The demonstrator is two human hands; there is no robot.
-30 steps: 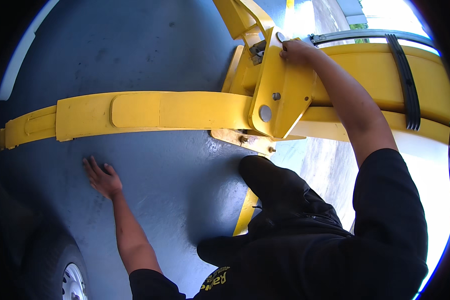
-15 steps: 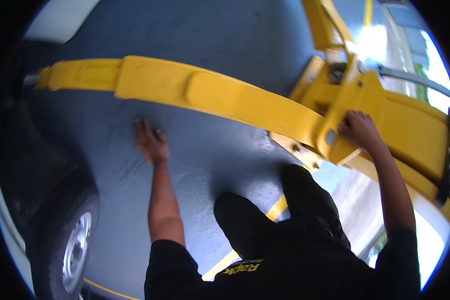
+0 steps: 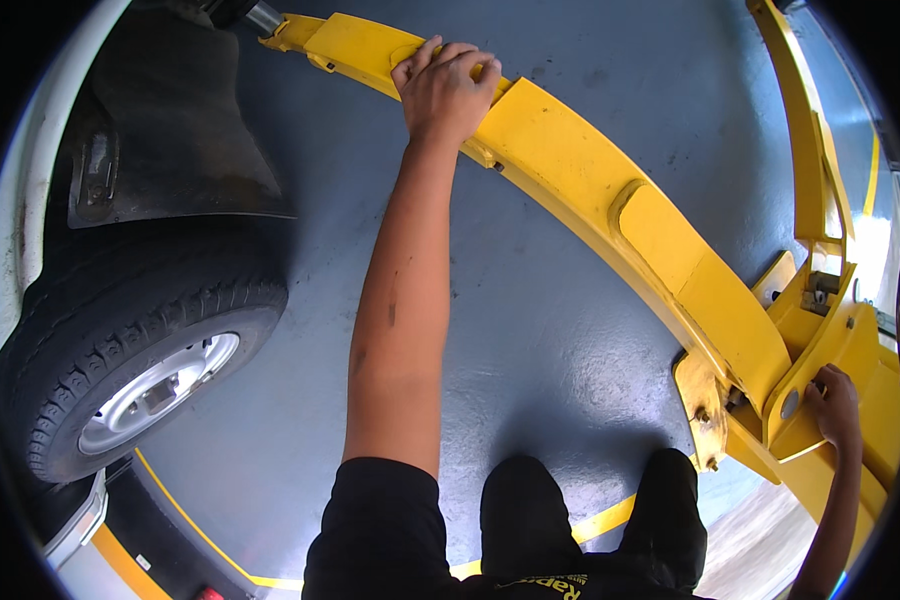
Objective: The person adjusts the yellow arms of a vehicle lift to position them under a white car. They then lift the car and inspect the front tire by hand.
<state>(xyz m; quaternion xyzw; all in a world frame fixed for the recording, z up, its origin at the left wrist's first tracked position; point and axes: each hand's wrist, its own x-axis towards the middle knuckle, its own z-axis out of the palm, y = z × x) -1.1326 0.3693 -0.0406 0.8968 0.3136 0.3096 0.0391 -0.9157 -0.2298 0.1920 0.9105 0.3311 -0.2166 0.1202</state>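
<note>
A long yellow vehicle-lift arm [image 3: 590, 155] runs from the upper left to a pivot bracket [image 3: 792, 405] at the right. My left hand [image 3: 448, 90] rests on its narrower extension, fingers bent over the top and closed on it. At the pivot my right hand [image 3: 834, 405] grips beside the bracket's rounded plate, its fingers curled; what they hold is partly hidden. The arm's far end meets a metal pad post [image 3: 260, 18] beneath the vehicle's side.
A vehicle's wheel [image 3: 160, 390] with a silver rim and a black mud flap [image 3: 185, 120] stand at the left. Another yellow arm [image 3: 805, 120] rises at the far right. A bolted plate [image 3: 705, 410] juts out below the pivot. Yellow lines [image 3: 190, 525] mark the grey floor.
My left hand has gone from hanging over the floor to the lift arm's extension. My right hand stays at the pivot. The view has shifted toward the wheel.
</note>
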